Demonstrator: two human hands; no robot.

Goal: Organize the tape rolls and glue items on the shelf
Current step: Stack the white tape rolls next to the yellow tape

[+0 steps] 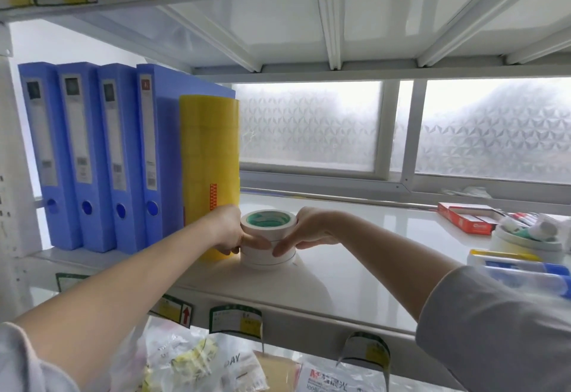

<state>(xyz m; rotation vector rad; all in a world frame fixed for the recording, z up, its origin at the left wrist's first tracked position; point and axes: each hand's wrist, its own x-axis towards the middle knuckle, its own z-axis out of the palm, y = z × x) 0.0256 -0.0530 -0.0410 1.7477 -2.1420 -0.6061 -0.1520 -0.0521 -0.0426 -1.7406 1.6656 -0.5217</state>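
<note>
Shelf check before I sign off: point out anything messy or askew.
The right end is untidy: a red box lies askew, with tubes heaped in a white roll and glue bottles lying flat. The white tape stack between both hands looks straight.

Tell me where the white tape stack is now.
Head view, centre: the white tape stack stands on the shelf right of the yellow tape column, gripped by both hands.

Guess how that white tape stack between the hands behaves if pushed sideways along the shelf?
The white tape stack looks like separate rolls, seams visible, so the layers may shear apart if pushed high. The shelf looks glossy, so it probably slides rather than tips. The left hand and right hand gripping both sides should keep it aligned.
</note>
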